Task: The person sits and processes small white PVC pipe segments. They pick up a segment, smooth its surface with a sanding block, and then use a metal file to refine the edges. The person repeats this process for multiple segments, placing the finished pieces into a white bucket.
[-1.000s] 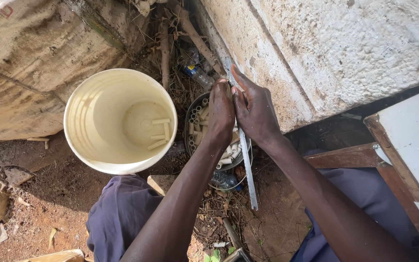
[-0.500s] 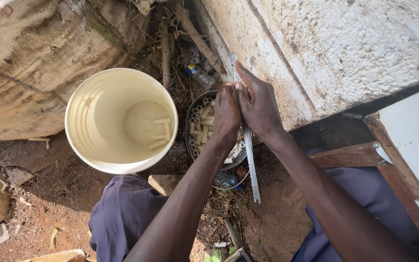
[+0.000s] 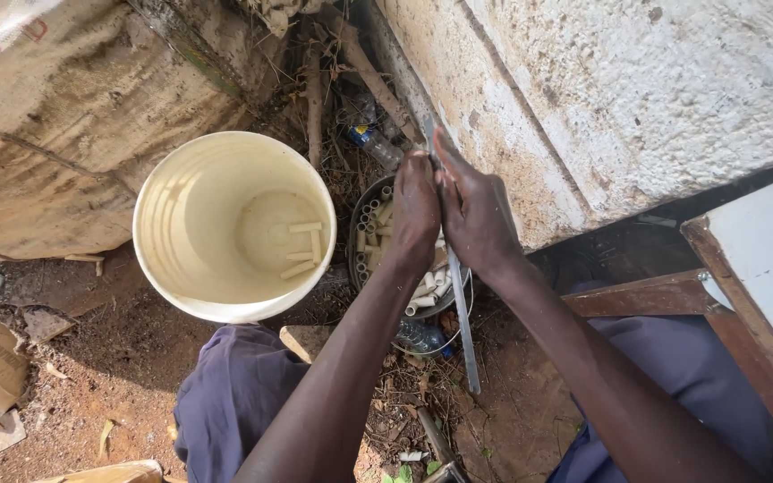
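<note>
My left hand (image 3: 415,211) and my right hand (image 3: 469,207) are pressed together over a dark round bowl (image 3: 361,234) full of short pale tube pieces (image 3: 370,224). Both hands close around a long thin metal blade (image 3: 462,333) that runs between them, its lower end pointing down toward my legs and its tip showing above my fingers. What else sits between my palms is hidden. To the left stands a cream plastic bucket (image 3: 165,234) with several of the same tube pieces (image 3: 301,250) lying at its bottom.
A rough pale wall (image 3: 637,98) rises on the right, a worn sack (image 3: 55,134) on the left. Sticks and a plastic bottle (image 3: 373,143) lie behind the bowl. A wooden-framed white board (image 3: 753,268) stands at right. Another bottle (image 3: 422,338) lies on red earth.
The blade has swung slightly, its lower end shifting left and its tip rising above my fingers. Both hands stay together over the bowl.
</note>
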